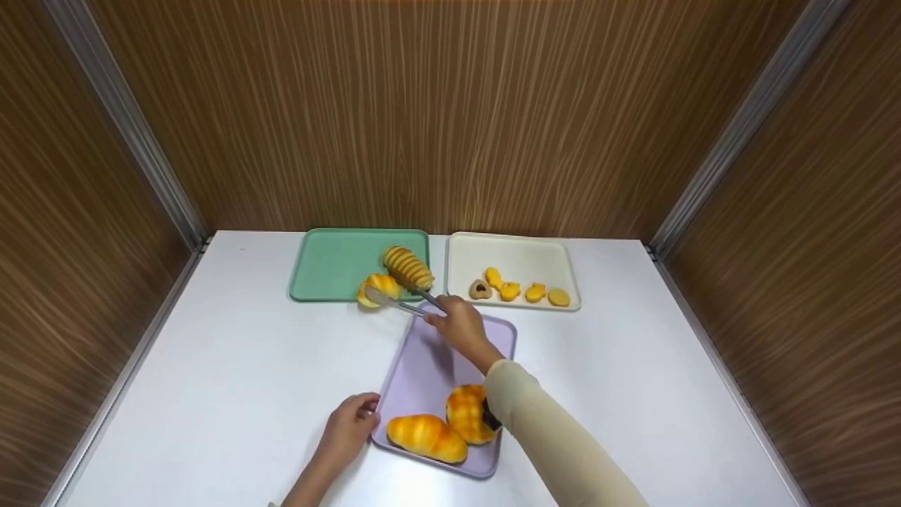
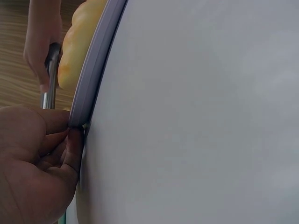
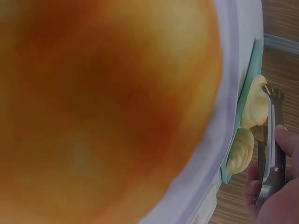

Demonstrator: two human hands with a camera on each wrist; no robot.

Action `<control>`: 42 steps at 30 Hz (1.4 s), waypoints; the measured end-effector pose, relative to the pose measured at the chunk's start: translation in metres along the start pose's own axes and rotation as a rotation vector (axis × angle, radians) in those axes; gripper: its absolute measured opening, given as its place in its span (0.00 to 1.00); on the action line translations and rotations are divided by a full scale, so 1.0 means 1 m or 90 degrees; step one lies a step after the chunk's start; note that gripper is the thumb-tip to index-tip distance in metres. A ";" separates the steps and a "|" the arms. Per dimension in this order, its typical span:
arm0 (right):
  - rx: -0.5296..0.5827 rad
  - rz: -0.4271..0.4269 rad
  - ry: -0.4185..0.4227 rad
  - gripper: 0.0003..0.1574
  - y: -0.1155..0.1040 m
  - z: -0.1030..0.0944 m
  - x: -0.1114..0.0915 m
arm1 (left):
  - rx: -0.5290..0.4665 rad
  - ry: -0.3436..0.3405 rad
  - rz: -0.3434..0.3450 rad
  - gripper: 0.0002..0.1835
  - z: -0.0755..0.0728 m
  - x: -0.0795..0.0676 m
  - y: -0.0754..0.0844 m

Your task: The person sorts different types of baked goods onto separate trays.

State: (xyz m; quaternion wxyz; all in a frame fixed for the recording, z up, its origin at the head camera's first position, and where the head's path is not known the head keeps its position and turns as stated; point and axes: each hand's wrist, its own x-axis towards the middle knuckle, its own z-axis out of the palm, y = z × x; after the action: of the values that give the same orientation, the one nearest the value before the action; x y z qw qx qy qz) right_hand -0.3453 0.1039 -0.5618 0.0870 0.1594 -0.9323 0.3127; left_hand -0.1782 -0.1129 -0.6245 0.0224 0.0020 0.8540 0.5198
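My right hand [image 1: 461, 325] grips metal tongs [image 1: 408, 307], their arms spread apart. One tong tip overlaps a round yellow bread roll [image 1: 380, 289] at the front right of the green tray [image 1: 331, 285]. The other tip lies between that roll and a striped oval bread [image 1: 408, 266]. With thumb and fingers, my left hand [image 2: 42, 161] pinches the rim of the purple tray [image 2: 86, 88]. On that tray's near end are a croissant-shaped bread [image 1: 427, 438] and a round browned bun [image 1: 467, 414], which my right sleeve partly covers.
A cream tray [image 1: 507, 253] stands at the back right, holding several small yellow cookies [image 1: 535, 292] and a heart-shaped cookie [image 1: 480, 289]. Wood-grain panels [image 1: 422, 120] enclose the white table [image 1: 246, 352] at the back and both sides.
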 end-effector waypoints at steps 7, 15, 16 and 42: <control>-0.022 0.021 0.014 0.16 -0.011 0.010 0.008 | 0.008 -0.009 -0.025 0.18 -0.001 -0.001 0.003; 0.007 0.071 0.020 0.20 -0.021 0.019 0.012 | 0.002 0.001 0.001 0.18 -0.002 0.000 0.001; 0.008 0.071 0.020 0.20 -0.021 0.020 0.012 | 0.001 0.002 0.002 0.18 -0.002 0.000 0.001; 0.013 -0.010 -0.055 0.30 0.006 -0.048 -0.040 | 0.012 0.000 -0.020 0.18 0.002 0.000 0.001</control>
State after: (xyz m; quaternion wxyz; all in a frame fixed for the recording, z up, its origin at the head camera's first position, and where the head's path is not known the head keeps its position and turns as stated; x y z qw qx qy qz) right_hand -0.3072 0.1476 -0.5374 0.0472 0.1809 -0.9307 0.3144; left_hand -0.1777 -0.1108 -0.6245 0.0302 -0.0113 0.8588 0.5113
